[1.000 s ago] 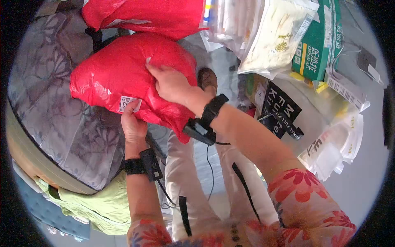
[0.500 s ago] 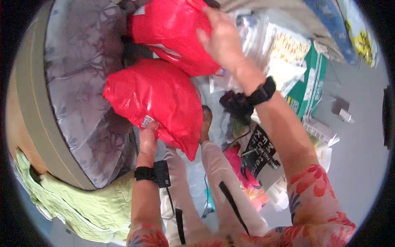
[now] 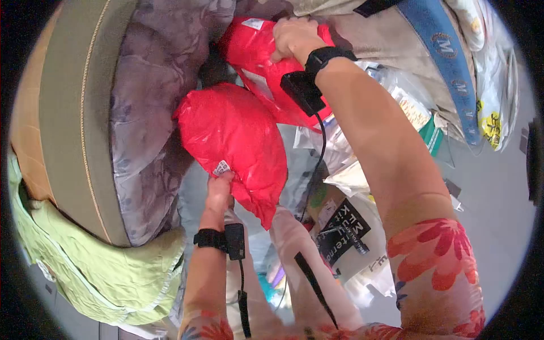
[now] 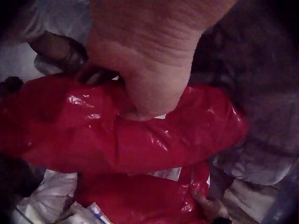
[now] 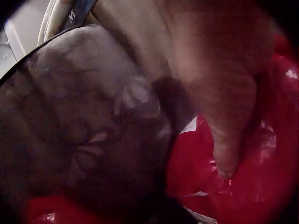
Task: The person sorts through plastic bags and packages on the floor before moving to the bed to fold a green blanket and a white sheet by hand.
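Note:
Two bulging red plastic bags show in the head view. My left hand (image 3: pixel 219 194) grips the near red bag (image 3: pixel 235 127) at its lower edge, beside a small white label (image 3: pixel 221 168); its thumb lies on the plastic in the left wrist view, the other fingers mostly hidden. Farther off, my right hand (image 3: pixel 297 38) holds the far red bag (image 3: pixel 266 59) by its upper right part. From the right wrist, the thumb (image 5: pixel 227 161) presses into the red plastic, with the other fingers out of sight.
A grey patterned cushion (image 3: pixel 153 113) lies left of the bags, and light green cloth (image 3: pixel 107 272) lower left. Clear packets (image 3: pixel 340 147) and a bag with black print (image 3: pixel 345 229) lie on the right. Beige and blue fabric (image 3: pixel 447 62) is at the upper right.
My right hand has left the near red bag and moved up onto the far one, where it now takes hold. My left hand has kept its grip. The view has shifted.

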A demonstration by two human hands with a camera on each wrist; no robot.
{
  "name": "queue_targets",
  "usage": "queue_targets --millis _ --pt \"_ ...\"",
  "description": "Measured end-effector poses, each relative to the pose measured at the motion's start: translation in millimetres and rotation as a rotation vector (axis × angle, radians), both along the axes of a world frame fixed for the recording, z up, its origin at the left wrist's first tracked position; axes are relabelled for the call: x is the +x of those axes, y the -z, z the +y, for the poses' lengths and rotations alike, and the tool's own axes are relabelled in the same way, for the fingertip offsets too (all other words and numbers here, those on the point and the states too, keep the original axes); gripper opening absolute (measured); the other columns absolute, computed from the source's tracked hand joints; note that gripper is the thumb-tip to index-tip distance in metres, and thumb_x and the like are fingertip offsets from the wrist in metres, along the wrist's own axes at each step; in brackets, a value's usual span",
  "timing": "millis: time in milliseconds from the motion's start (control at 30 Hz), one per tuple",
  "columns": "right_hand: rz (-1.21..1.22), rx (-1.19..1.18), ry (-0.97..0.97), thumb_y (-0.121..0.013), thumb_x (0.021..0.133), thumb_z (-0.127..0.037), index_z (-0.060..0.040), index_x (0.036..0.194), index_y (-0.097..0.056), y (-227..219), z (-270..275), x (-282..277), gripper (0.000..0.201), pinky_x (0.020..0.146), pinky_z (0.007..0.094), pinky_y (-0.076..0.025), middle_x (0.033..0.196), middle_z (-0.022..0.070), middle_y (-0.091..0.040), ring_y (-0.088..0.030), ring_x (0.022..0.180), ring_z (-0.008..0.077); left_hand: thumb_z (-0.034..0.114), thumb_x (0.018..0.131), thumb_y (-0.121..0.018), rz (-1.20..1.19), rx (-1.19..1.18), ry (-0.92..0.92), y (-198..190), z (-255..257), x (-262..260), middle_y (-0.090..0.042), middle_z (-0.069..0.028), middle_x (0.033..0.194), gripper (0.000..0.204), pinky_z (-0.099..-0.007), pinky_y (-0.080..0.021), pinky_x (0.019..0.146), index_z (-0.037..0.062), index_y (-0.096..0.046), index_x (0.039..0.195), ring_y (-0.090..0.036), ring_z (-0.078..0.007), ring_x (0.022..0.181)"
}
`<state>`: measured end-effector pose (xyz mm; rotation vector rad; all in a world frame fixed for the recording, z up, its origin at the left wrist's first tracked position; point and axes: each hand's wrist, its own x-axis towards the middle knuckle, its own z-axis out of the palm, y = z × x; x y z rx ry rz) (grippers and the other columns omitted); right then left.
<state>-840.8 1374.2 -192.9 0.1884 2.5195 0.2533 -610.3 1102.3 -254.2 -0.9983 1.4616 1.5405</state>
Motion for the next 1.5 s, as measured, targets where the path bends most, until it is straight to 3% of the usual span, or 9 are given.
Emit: queue_targets --millis 100,233,300,667,900,1100,1200,1267,1500 --pt "-0.167 -0.11 -0.02 -0.071 0.063 -0.039 -0.0052 0.108 -0.055 -5.4 -11.6 4.4 0.058 0.079 0.0403 -0.046 0.104 0.0163 -0.059 -0.056 0.098 0.029 0.008 0.073 -0.055 -0.001 0.037 -0.048 -10.3 6.3 -4.2 -0.06 -0.0067 0.093 0.031 -0.0335 -0.045 0.071 0.0008 -0.055 0.103 -0.057 -0.0214 0.081" --pt "0.158 -0.263 0.039 -0.058 0.072 -0.024 -0.0023 0.095 -0.054 1.7 -15.5 30.2 0.033 0.077 0.0419 -0.046 0.092 0.0197 -0.06 -0.058 0.089 0.0344 0.008 0.074 -0.053 0.016 0.021 0.085 1.6 -1.6 -0.2 -0.059 -0.0075 0.095 0.034 -0.0339 -0.045 0.073 0.0015 -0.053 0.106 -0.056 -0.0222 0.083" --pt "0.096 -0.279 0.029 -0.049 0.074 -0.016 -0.0035 0.095 -0.058 -14.1 -10.7 37.2 0.026 0.078 0.0414 -0.046 0.097 0.0195 -0.06 -0.058 0.092 0.0324 0.008 0.074 -0.053 0.04 0.021 0.104 10.7 -6.2 5.8 -0.059 -0.0076 0.096 0.034 -0.0343 -0.045 0.073 0.0016 -0.052 0.107 -0.056 -0.0223 0.084" --pt "0.549 -0.825 0.192 -0.06 0.074 -0.02 -0.0103 0.091 -0.058 -84.8 55.7 89.6 0.02 0.069 0.0394 -0.046 0.08 0.0148 -0.061 -0.058 0.077 0.033 0.007 0.075 -0.053 0.079 0.063 0.005 1.0 -15.9 8.8 -0.057 -0.0074 0.095 0.037 -0.035 -0.046 0.072 0.0015 -0.048 0.111 -0.056 -0.0214 0.083" --pt "0.519 -0.296 0.123 -0.062 0.073 -0.029 -0.0089 0.094 -0.055 -7.5 113.5 116.1 0.03 0.069 0.0424 -0.046 0.083 0.0164 -0.06 -0.057 0.079 0.0358 0.006 0.074 -0.054 0.022 -0.081 0.176 -19.4 5.5 -18.1 -0.059 -0.0098 0.095 0.033 -0.0337 -0.044 0.075 -0.0007 -0.053 0.106 -0.057 -0.0219 0.085" --pt "0.426 -0.262 0.198 -0.063 0.072 -0.029 -0.0082 0.095 -0.054 -20.3 110.0 99.8 0.032 0.073 0.0425 -0.045 0.087 0.0165 -0.061 -0.057 0.084 0.0352 0.023 0.076 -0.059 0.252 -0.264 0.593 4.2 18.4 -21.4 -0.063 -0.0123 0.086 0.031 -0.0319 -0.043 0.074 -0.0031 -0.06 0.093 -0.059 -0.0209 0.08" --pt "0.455 -0.31 0.165 -0.063 0.072 -0.028 -0.0084 0.095 -0.054 -30.7 109.9 101.5 0.031 0.073 0.0424 -0.045 0.087 0.0156 -0.061 -0.057 0.085 0.0346 0.025 0.077 -0.059 0.199 -0.211 0.493 -20.8 48.5 -37.8 -0.063 -0.0106 0.084 0.029 -0.0318 -0.042 0.07 -0.0012 -0.061 0.089 -0.058 -0.0201 0.077" --pt "0.472 -0.355 0.166 -0.062 0.073 -0.027 -0.0077 0.094 -0.055 -41.3 110.7 99.4 0.03 0.073 0.0427 -0.045 0.088 0.0161 -0.061 -0.057 0.084 0.0348 0.02 0.075 -0.061 0.115 0.137 0.195 -25.5 72.0 -46.6 -0.062 -0.0075 0.08 0.021 -0.0306 -0.042 0.067 0.0014 -0.062 0.085 -0.057 -0.0168 0.073" --pt "0.613 -0.605 0.226 -0.059 0.075 -0.019 -0.006 0.091 -0.057 -64.7 127.5 144.7 0.021 0.067 0.0385 -0.047 0.081 0.0165 -0.06 -0.059 0.075 0.0325 0.014 0.073 -0.063 0.235 0.449 -0.005 -41.3 123.2 -52.2 -0.061 -0.0042 0.088 0.024 -0.0272 -0.041 0.073 0.0011 -0.06 0.094 -0.055 -0.0135 0.079"
